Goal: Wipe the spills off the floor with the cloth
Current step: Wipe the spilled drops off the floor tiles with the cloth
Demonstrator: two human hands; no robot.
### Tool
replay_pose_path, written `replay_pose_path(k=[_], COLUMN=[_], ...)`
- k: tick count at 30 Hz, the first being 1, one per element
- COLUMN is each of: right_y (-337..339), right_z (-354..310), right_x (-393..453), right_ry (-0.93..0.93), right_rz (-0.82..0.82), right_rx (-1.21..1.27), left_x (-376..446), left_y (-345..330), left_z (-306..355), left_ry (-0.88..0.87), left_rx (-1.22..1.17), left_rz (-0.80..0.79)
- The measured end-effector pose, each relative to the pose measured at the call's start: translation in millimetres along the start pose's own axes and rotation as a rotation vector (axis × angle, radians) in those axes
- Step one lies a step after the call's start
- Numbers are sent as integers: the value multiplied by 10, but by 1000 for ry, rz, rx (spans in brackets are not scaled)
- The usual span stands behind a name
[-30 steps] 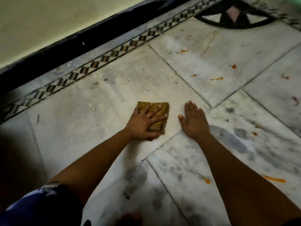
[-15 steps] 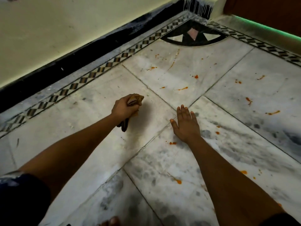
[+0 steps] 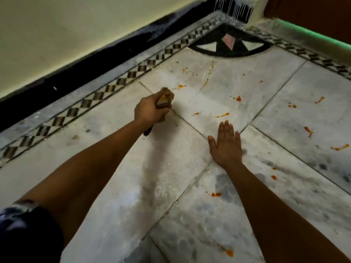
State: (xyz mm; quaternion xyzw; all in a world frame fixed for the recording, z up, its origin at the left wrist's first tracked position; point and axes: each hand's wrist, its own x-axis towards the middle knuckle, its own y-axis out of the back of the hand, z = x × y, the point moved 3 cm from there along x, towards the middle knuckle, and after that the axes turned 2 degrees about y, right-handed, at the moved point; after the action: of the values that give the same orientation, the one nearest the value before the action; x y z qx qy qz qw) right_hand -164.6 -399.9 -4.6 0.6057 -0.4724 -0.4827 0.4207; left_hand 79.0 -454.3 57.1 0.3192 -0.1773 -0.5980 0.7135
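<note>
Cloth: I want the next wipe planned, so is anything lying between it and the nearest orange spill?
Nothing visible. The left hand holds the cloth bunched, and bare marble floor separates it from the orange spill.

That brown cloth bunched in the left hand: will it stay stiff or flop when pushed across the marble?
Likely floppy: the brown cloth is crumpled inside the left hand, and an end appears to dangle below the wrist. It probably weighs little, since the grip looks loose. Pushed flat, it should slide easily on the smooth white marble floor.
</note>
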Motion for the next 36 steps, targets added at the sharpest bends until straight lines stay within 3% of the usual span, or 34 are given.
replay_pose_path(k=[3,7,10,16,20,25,29,31,36], right_y=[-112,-197,-261,-363,-365,-344,-306,-303,-312], right_z=[74,348,469,405,388,372,368,375,378], right_x=[156,393,570,797,802,804,811,803,816], right_ry=[-72,-172,-213,-258,-272,-284,-298,-309,-315], right_rz=[102,251,268,340,344,366,352,342,351], right_rx=[29,13,28,59,58,57,64,61,37], left_x=[315,780,1050,1348,1628,2048,1556,1310,1704], left_y=[-159,-388,-543,-902,-918,-1024,-1061,-1010,-1045], left_z=[48,57,-40,-206,-155,60,-64,-157,-112], left_ry=[-120,-119,-146,21,18,61,-231,-290,-117], left_rx=[219,164,269,562,644,684,775,763,783], left_rz=[71,183,218,-55,3,-36,-107,-127,-32])
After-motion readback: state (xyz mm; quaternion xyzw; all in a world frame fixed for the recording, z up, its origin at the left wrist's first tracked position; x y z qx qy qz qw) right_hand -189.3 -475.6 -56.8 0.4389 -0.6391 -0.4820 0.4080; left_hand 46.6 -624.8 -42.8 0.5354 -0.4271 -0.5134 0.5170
